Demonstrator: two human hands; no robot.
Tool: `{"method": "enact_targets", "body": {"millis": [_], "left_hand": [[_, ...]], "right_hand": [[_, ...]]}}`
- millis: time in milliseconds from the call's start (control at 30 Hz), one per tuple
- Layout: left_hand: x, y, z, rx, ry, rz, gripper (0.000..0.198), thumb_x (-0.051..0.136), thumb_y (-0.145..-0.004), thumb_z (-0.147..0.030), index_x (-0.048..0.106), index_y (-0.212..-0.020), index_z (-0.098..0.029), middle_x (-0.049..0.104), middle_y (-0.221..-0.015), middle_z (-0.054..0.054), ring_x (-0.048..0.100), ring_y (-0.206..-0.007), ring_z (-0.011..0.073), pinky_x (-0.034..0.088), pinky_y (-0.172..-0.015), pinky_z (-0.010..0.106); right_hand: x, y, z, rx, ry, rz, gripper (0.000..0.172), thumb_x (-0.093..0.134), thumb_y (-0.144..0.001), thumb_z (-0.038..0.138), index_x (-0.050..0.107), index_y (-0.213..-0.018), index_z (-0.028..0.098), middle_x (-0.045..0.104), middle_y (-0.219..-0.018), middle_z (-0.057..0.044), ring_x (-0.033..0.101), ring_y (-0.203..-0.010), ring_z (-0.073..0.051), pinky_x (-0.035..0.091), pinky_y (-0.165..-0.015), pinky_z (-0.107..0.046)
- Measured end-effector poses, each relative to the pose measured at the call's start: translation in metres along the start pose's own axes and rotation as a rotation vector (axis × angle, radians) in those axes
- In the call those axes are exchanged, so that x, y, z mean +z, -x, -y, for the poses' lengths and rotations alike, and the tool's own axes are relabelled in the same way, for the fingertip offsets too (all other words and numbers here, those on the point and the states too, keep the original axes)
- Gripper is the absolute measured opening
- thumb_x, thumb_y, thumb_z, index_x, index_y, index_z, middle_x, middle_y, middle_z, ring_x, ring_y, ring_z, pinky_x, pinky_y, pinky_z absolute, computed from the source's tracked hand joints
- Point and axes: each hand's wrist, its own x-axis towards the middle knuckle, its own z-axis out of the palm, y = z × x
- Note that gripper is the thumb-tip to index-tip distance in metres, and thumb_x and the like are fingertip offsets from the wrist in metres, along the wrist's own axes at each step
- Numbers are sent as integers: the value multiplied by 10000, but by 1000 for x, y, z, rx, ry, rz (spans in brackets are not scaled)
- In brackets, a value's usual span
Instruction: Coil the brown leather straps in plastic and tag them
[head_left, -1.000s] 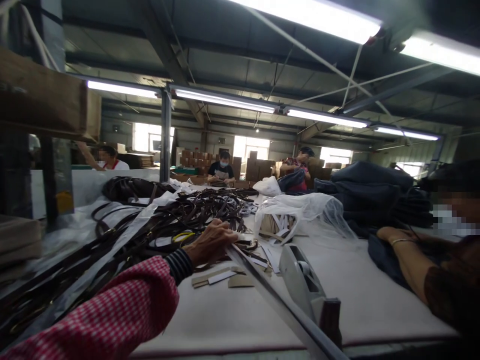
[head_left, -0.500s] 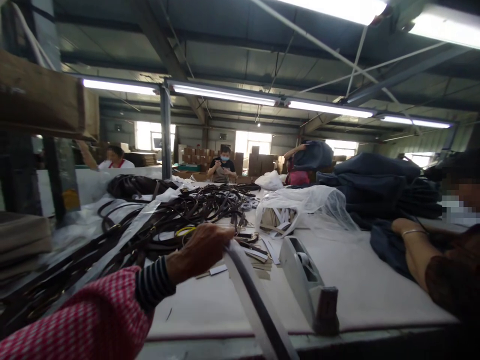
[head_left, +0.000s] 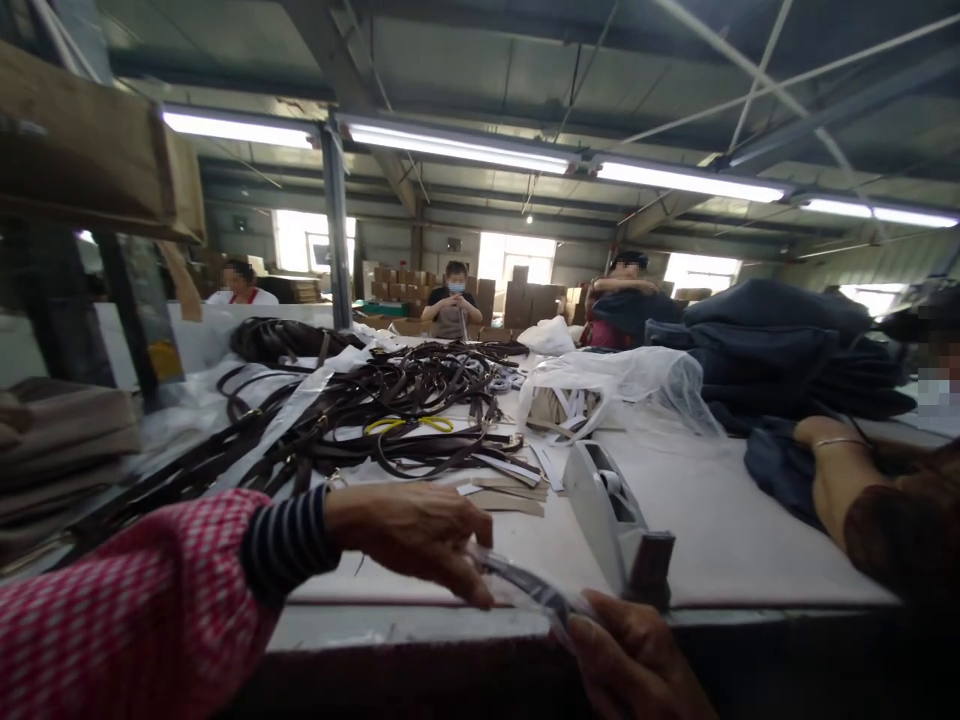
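My left hand (head_left: 424, 530) is above the near edge of the table, its finger and thumb closed around the end of a dark strap (head_left: 525, 578) in a clear plastic sleeve. Lower right, my right hand (head_left: 634, 655) grips the same strap between thumb and fingers. The strap runs short and slightly bent between the two hands, and the part beyond my right hand is hidden. A grey tape dispenser (head_left: 600, 500) stands on the table just beyond my right hand.
Dark straps (head_left: 390, 400) with metal fittings lie heaped at left and centre, with yellow-handled scissors (head_left: 409, 425) among them. A clear plastic bag (head_left: 645, 390) holds pale strips. Blue-grey bags (head_left: 757, 350) are piled at right, near a co-worker's arm (head_left: 847, 480). Other people stand across the table.
My left hand has come down and nearer. My right hand has come into view, holding the strap. The long stretch of strap that hung from my left hand is now bunched between both hands.
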Motion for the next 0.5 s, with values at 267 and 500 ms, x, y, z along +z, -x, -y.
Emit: {"method": "enact_targets", "body": {"millis": [267,500], "left_hand": [[17,6,35,14,688,155,395,705,-893,-584,745,-889,-191,657,-789,-5,583,-761,145,445,-685,214],[22,5,21,-72,864,188,357,736,-864,-530,692,-832,-177,617,-672,-23,560,-635,144,489,-674,248]], "right_hand": [[-3,-2,13,-13,227,90,488,536,-1011,594,551,-745,185,405,-547,72,326,-503,-73,233,-486,-236],[0,-8,17,26,526,60,488,496,-1008,606,517,-725,209,437,-652,42,445,-633,-126,344,-587,-256]]}}
